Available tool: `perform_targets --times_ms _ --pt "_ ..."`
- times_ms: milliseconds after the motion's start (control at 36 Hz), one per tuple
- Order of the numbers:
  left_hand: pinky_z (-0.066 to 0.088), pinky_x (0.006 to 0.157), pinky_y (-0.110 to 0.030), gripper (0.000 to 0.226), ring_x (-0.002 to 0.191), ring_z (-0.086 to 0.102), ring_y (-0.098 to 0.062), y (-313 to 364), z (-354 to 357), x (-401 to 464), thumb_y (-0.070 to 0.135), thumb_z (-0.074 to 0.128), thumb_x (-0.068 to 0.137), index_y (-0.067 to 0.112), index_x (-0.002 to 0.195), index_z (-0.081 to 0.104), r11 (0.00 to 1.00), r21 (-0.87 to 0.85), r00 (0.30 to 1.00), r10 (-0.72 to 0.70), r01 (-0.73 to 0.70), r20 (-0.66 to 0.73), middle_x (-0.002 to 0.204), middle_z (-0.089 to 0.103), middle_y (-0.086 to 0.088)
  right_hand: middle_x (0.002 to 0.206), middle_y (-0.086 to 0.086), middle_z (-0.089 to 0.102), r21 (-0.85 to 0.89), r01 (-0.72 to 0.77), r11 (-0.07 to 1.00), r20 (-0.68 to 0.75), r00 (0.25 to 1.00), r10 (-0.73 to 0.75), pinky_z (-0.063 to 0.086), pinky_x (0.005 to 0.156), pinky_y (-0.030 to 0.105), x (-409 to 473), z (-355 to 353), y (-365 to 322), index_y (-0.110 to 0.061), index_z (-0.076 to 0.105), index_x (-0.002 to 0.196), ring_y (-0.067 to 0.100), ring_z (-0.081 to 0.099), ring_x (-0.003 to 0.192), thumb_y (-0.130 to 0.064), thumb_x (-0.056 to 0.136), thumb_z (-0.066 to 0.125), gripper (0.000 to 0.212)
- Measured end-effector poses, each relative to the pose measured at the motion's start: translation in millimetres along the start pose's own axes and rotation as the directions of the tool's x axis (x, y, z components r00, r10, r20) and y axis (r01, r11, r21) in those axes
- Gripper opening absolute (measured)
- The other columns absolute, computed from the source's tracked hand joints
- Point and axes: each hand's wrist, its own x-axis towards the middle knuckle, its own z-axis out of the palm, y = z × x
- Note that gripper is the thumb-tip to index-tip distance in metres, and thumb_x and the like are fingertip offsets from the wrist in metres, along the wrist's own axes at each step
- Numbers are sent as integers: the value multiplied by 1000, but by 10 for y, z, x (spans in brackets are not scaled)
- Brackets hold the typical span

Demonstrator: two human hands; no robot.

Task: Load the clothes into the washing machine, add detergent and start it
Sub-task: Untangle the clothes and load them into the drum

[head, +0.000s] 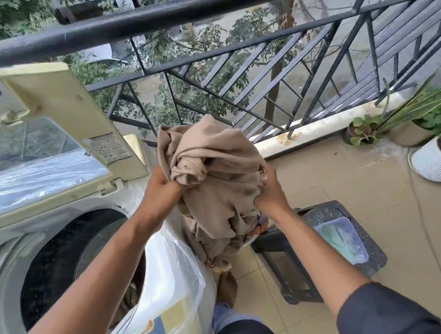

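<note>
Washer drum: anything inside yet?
The washer drum is open, its lid raised. Its inside looks dark, with some dull fabric low at the right. The left forearm hides part of the opening. Both hands hold the beige cloth outside it.

The beige cloth [213, 184] hides the fingers [261, 169] of the right hand [269, 191] and the tips of the left hand [161, 186]. It also covers most of what lies under it, so only a bit of orange and white peeks out. The inside of the washing machine drum [69, 264] is dark and blurry. The picture's left edge cuts off the lid [40, 147]. The small sticker [110, 148] on it cannot be read.
</note>
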Motion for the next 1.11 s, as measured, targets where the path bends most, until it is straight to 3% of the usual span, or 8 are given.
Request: perform_targets --times_ms 139,222,333,583,722,917,1028,1111 --pt "60 75 -18 57 96 72 4 18 -206 -10 5 85 67 36 112 71 998 -31 998 -46 47 37 99 80 21 150 17 47 -236 -10 972 57 998 24 50 104 61 571 371 686 -64 3 154 41 53 129 -45 78 75 106" --pt "59 80 -16 72 99 73 2 1 -314 -14 4 89 53 29 117 70 995 -32 994 -88 90 71 103 81 17 129 18 61 -329 117 937 47 993 -108 54 90 50 679 396 666 -38 42 149 39 60 114 -59 77 58 76" --pt "61 88 -23 84 115 71 -10 -50 -379 6 3 86 54 26 131 65 989 -17 987 -148 149 57 114 80 12 99 20 72 -447 201 872 104 979 -173 48 74 41 493 292 364 -21 69 93 36 64 94 -28 85 58 15" --pt "51 70 -3 51 83 64 24 37 -231 -12 2 78 91 49 100 63 970 207 984 -151 129 93 83 70 44 92 1 69 -173 42 984 -154 986 -69 50 75 40 29 -119 32 -30 60 79 33 65 94 -8 94 48 29" --pt "61 95 -39 24 107 71 -9 -97 -151 4 37 80 90 54 104 71 944 269 981 -187 193 -47 109 78 18 88 -2 74 44 161 986 -199 969 -149 60 80 57 -266 -428 -220 -28 69 88 29 71 90 -35 91 49 22" --pt "63 90 -54 63 105 72 -25 -79 -32 7 53 70 75 40 135 59 906 235 930 -308 351 -200 117 75 7 100 14 75 281 423 861 -104 906 -411 58 86 58 -822 -593 -880 -8 73 102 37 70 99 -22 98 55 23" --pt "61 77 -40 10 86 73 -19 93 61 -28 21 71 93 28 99 70 932 208 955 -287 296 -73 87 77 6 99 2 76 356 467 809 -19 870 -493 55 84 34 -1015 -464 -1154 -13 75 106 14 69 96 -15 99 56 20" --pt "62 81 -41 51 92 76 -29 136 -19 -64 19 79 77 22 124 59 936 214 916 -325 278 234 97 79 -1 99 12 73 349 476 807 -20 865 -501 55 89 48 -1009 -332 -1215 -15 74 102 23 67 95 -23 99 60 16"
